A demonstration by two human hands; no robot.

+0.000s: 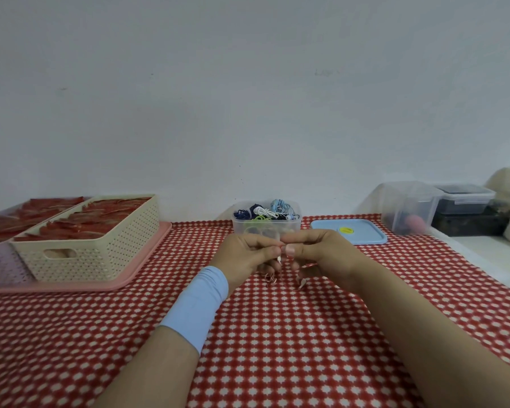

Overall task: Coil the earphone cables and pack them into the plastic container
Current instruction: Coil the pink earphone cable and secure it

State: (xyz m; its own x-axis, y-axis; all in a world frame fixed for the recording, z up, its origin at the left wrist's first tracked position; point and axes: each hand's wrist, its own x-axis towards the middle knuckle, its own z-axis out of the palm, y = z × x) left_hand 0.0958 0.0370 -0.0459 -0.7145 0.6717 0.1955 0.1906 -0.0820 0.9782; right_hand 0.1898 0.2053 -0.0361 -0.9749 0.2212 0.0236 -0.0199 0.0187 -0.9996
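On the worktop covered with a red-and-white patterned cloth (277, 343), both hands meet just in front of the clear rectangular plastic container (238, 228). The left hand (245, 254), with a light blue sleeve band (198, 304) at the wrist, and the right hand (318, 253) each pinch a thin pale earphone cable (279, 258) between curled fingertips, its ends hanging just above the cloth. The container is open and holds bundled cables (262, 214) in dark blue, white, green and light blue. Its light blue flat lid (365, 237) lies just to its right. At left, a cream perforated plastic basket (95, 260) filled with red items (80, 225) stands on a pink tray (147, 260). At far right stands a clear plastic bin (407, 204), its contents unclear.
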